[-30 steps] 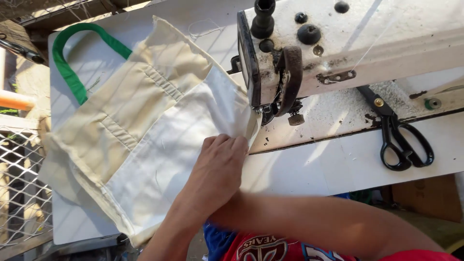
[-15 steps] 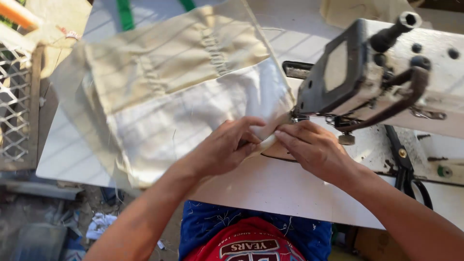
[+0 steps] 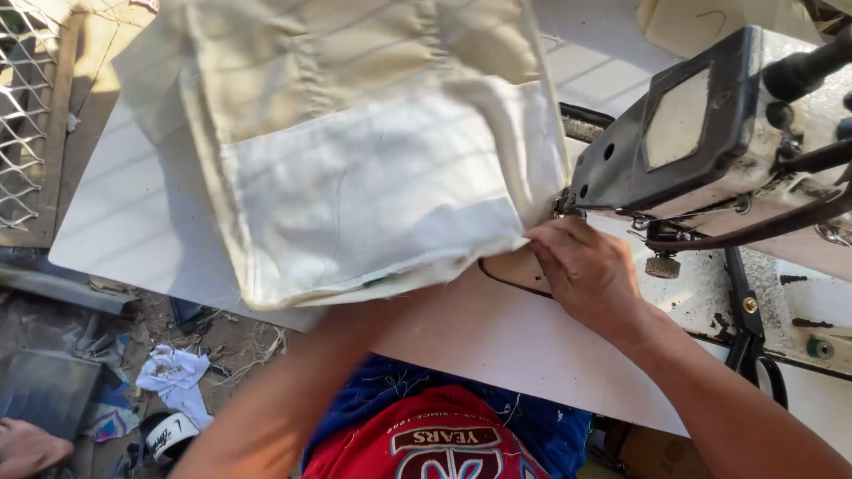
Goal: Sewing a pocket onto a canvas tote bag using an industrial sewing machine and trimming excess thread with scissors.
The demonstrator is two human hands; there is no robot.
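You are looking down at a white work table (image 3: 133, 231) with a smooth, flat top, where a cloth bag (image 3: 355, 168) lies spread in front of you. The bag is made of woven fabric in two tones: a cream, slightly creased upper part with raised rows of stitching, and a paler white lower panel that looks smoother and flatter. Its near edge droops over the front of the table in a soft fold. Your right hand (image 3: 581, 270) rests at the bag's lower right corner, fingers closed together on the fabric edge, pinching it just beside the needle area of the sewing machine (image 3: 710, 133). The machine is a bulky metal body, off-white and worn, with a dark, angular end plate facing you. Your left hand is hidden beneath the bag; only the forearm shows, running under the cloth, so I cannot tell how its fingers stand. To the right, black-handled scissors (image 3: 754, 337) lie on the grimy machine bed, well apart from the bag. On the dirt floor at lower left sits a crumpled white rag (image 3: 177, 372), and a metal mesh panel (image 3: 22, 115) stands at the far left.
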